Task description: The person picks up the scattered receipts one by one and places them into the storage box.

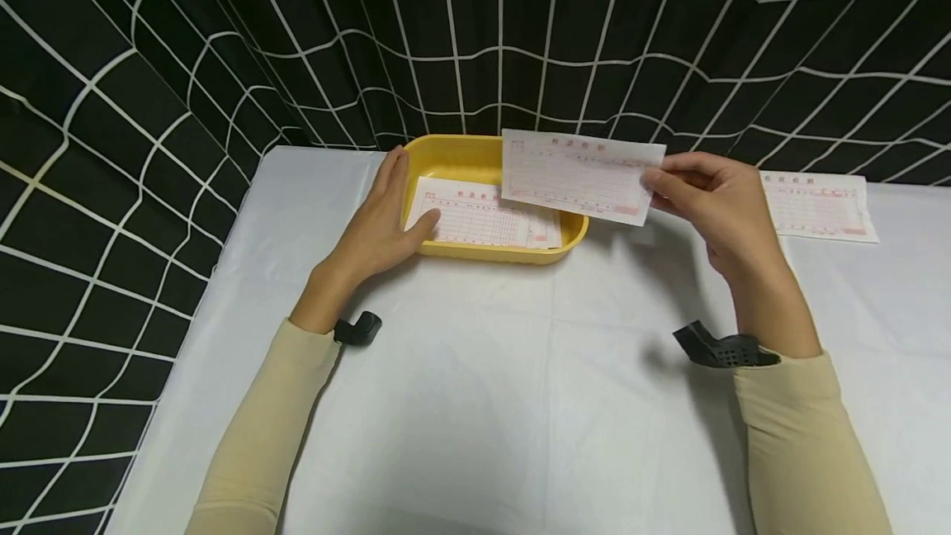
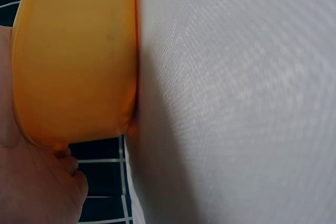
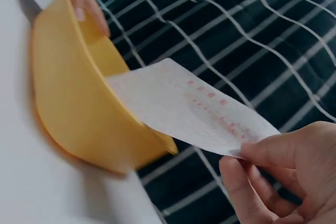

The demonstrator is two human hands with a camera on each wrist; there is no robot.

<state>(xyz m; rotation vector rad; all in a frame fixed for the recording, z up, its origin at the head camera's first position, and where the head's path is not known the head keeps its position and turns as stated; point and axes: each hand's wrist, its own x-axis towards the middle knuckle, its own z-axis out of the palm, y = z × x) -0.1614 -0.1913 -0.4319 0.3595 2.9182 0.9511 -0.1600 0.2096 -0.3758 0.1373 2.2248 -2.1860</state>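
Observation:
A shallow yellow plastic basket sits near the far edge of the table. My left hand holds its left end, fingers along the outside and thumb over the front rim; the left wrist view shows the palm against the basket wall. Several red-printed paper forms lie inside. Between thumb and fingers, my right hand pinches the right edge of another printed form. This form overlaps the basket's right part in the head view, and its far end reaches over the rim in the right wrist view.
On the table to the right, partly behind my right hand, lies another printed form. A white cloth covers the table. Black curtain with a white grid hangs close behind the basket and along the left side.

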